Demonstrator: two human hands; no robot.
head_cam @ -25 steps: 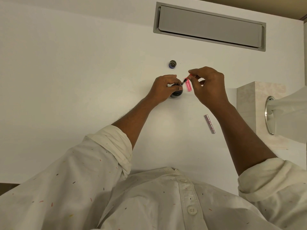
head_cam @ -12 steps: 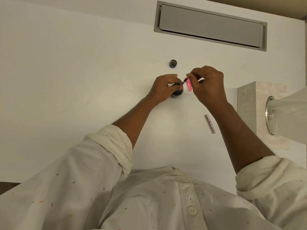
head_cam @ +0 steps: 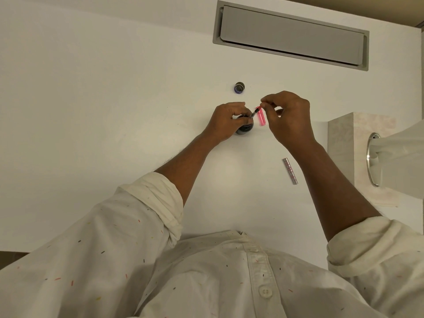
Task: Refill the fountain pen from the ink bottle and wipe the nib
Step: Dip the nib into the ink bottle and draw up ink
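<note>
Ink is being drawn in the head view, the only view given: the left hand point(head_cam: 226, 120) is wrapping closed around the small dark glass ink bottle point(head_cam: 245, 129), pinning it upright on the plain white desk point(head_cam: 103, 111), while the right hand point(head_cam: 290, 117) is pinching the top end of the slim pink translucent fountain pen point(head_cam: 258, 112) between thumb and fingertips, closed on it. The pen is leaning over, its dark front end reaching down to the bottle mouth, though the nib itself is hidden behind the left hand's fingers, so how deep it is sitting cannot be told. Judging by the fingertip pinch at the pen's top, the person is probably working the filler there. Doing this well is likely calling for keeping the nib fully under the ink, turning slowly, and holding the bottle firmly so the leaning pen is not tipping it. Just beyond the bottle, the small round dark bottle cap point(head_cam: 239, 87) is lying apart on the desk, and the silvery-pink cylindrical pen barrel point(head_cam: 290, 171) is resting well apart, nearer the body beside the right forearm. At the right edge, the pale stone-patterned tissue box point(head_cam: 344, 143) is offering a white tissue point(head_cam: 401, 157) for wiping the nib, a step not yet done.
</note>
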